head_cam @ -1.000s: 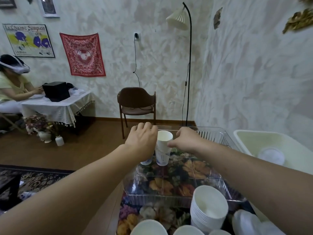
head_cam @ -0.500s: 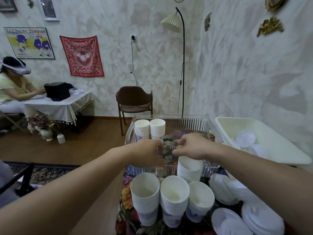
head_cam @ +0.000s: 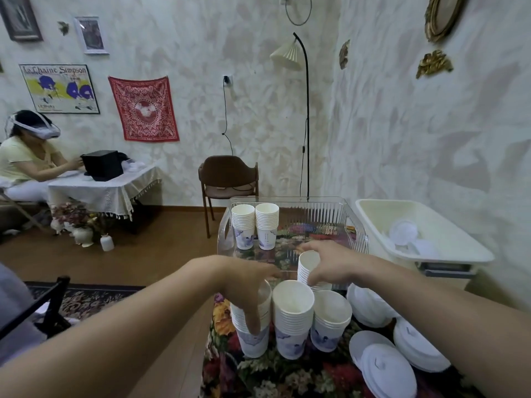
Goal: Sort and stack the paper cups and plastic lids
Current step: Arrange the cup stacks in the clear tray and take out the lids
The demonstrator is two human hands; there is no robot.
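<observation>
Two stacks of white paper cups (head_cam: 255, 224) stand in the far left corner of a clear plastic bin (head_cam: 356, 225). Nearer, more cup stacks stand on the floral tablecloth. My left hand (head_cam: 247, 288) grips the left front stack (head_cam: 253, 337) from above, thumb down its side. My right hand (head_cam: 330, 264) holds the back stack (head_cam: 305, 268) near its rim. A middle stack (head_cam: 292, 317) and a right stack (head_cam: 330, 320) stand between them. White plastic lids (head_cam: 385, 366) lie in piles at the right.
A cream tub (head_cam: 459, 245) holding a few lids sits at the far right. A brown chair (head_cam: 228, 182) and a floor lamp (head_cam: 307, 116) stand behind the bin. At the left a person in a headset sits at a cloth-covered table (head_cam: 109, 191).
Both hands have let go of the cup stack in the bin's far corner and drawn back. They now take hold of stacks on the near tablecloth. The view tilted down.
</observation>
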